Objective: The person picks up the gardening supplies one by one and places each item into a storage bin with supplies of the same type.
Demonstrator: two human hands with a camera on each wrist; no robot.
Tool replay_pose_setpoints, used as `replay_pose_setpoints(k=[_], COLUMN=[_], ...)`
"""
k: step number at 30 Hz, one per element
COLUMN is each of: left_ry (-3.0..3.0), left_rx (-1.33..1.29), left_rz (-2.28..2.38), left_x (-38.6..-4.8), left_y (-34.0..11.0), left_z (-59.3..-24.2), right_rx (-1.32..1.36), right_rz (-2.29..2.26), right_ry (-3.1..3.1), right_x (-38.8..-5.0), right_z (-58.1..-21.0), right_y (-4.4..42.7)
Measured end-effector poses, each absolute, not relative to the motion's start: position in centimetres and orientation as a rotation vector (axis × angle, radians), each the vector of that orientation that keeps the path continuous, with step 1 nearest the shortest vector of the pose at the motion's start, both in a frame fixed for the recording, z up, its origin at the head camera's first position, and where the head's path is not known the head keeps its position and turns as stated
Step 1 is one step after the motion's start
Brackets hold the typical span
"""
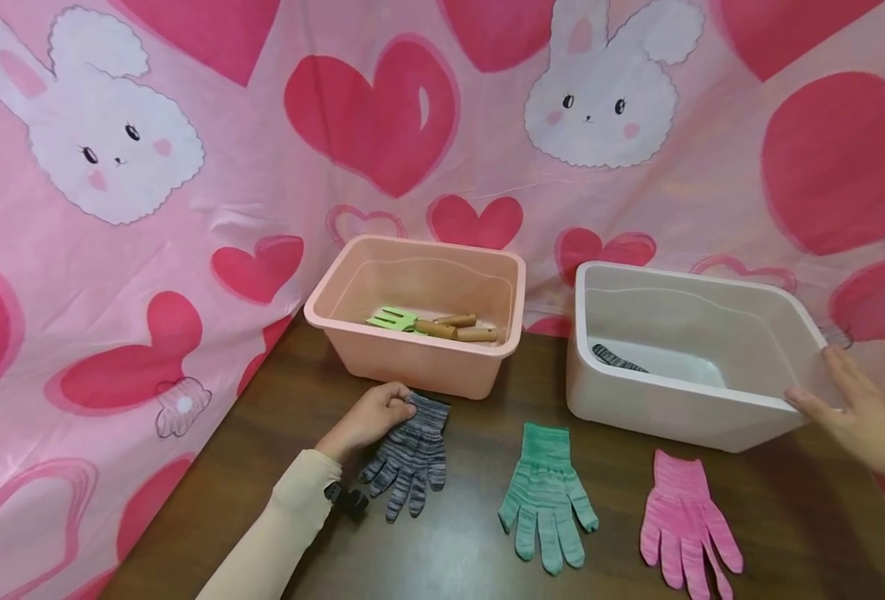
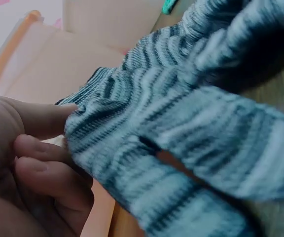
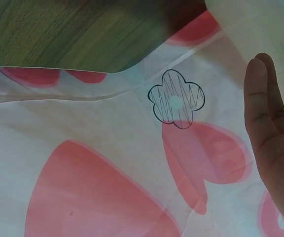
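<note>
My left hand pinches a grey-and-black striped knit glove near its cuff, in front of the peach bin. The left wrist view has the glove close up, its edge between thumb and fingers. At the right, my right hand touches the right end of the white bin, fingers straight along its side and thumb at the front rim. Those straight fingers show again in the right wrist view. A green glove and a pink glove lie flat on the table.
The peach bin holds a green garden fork and several wooden handles. Inside the white bin is part of a dark striped knit piece. A pink heart-and-rabbit cloth hangs behind the brown table.
</note>
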State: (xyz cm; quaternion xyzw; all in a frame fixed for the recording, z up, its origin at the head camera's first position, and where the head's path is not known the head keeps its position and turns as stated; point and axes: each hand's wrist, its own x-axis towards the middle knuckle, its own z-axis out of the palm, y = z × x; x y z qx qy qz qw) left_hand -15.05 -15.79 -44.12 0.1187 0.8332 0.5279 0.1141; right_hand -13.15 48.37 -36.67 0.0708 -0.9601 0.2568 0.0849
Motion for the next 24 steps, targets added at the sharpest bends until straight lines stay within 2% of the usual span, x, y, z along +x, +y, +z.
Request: replay_pose_setpoints(k=[13, 24], left_ry=[2.423, 2.416], left_rx=[0.366, 0.613], left_rz=[1.620, 1.591], left_x=[-15.4, -15.1], left_y=[-13.4, -11.5], left_z=[-43.6, -41.8], right_rx=[0.285, 0.277], right_rz=[0.795, 0.764], right_ry=[-2.840, -2.860], right_x=[-13.7, -13.2], right_z=[-36.1, -36.4], right_y=[48.7, 48.6])
